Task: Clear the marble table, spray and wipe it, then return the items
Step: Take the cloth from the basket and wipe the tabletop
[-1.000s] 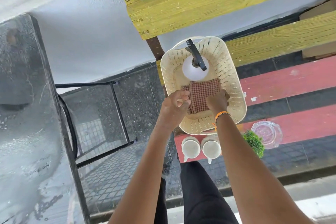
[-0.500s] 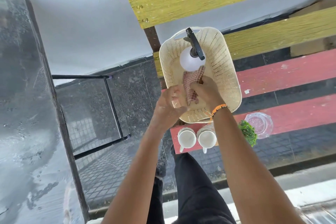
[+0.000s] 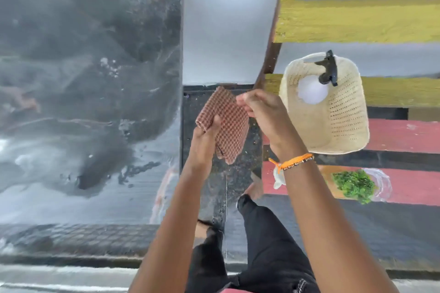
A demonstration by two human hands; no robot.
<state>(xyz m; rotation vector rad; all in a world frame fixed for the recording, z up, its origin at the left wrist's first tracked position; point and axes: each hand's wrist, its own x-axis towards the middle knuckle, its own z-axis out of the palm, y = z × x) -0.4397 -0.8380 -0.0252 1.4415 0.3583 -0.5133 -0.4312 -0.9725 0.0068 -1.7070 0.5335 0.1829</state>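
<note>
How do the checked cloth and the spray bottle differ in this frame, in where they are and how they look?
The checked cloth is out of the basket, held in the air by the left hand and right hand; the spray bottle lies inside the basket, untouched. The cloth is soft, folded, red-checked; the bottle is rigid, white, with a black trigger head. Both are cleaning tools.

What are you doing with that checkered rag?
A person is holding a red-and-white checked cloth in both hands: the left hand grips its lower edge and the right hand pinches its upper corner. The cloth hangs in the air between the wet dark marble table and the cream plastic basket. A white spray bottle with a black trigger sits in that basket, which rests on a red-and-yellow slatted bench. A small green plant waits there too. Wiping looks likely next.
</note>
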